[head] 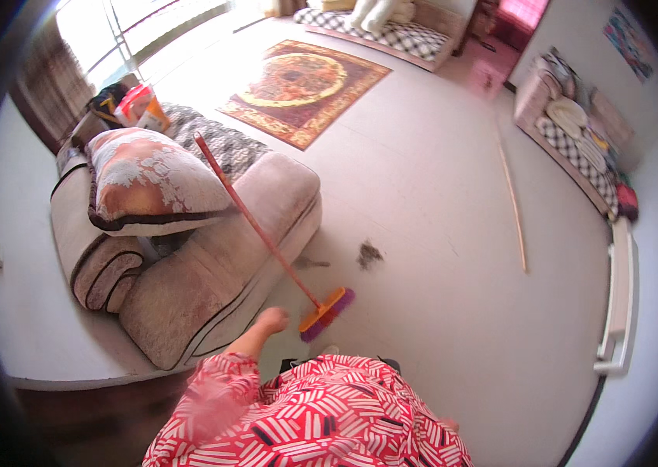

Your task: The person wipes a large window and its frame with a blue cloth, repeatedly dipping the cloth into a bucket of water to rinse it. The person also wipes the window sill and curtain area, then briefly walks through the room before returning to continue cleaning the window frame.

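My left hand hangs in front of me beside the sofa, slightly blurred, with its fingers curled. Whether anything is inside it cannot be made out. Just right of it, a broom with an orange head and purple and red bristles stands on the floor, its reddish handle slanting up across the sofa arm. The hand looks apart from the broom. At the right edge of my patterned shirt, only a small blurred bit of my right hand shows. A dark pile of dirt lies on the pale floor beyond the broom head.
A beige sofa with a large cushion stands on the left. Farther off lies a patterned rug. A long wooden stick is on the floor to the right. Checkered-seat sofas stand at the back and right wall.
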{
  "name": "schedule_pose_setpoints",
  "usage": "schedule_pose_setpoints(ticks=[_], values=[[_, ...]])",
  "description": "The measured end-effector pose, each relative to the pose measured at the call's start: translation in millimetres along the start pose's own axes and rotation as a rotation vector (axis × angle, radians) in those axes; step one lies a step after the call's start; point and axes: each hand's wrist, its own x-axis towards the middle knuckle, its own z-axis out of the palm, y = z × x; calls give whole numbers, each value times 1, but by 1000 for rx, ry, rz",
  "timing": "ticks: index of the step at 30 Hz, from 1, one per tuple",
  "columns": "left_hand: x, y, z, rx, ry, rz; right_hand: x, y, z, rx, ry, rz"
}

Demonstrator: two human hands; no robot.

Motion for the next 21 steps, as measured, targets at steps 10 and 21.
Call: schedule_pose_setpoints(ticks=[10,21], values=[[205,192,-112,-401,240,45,285,-241,-51,-119,-151,33],[224,150,-102,-483,-51,-615,518,-821,-72,127,-195,-590]])
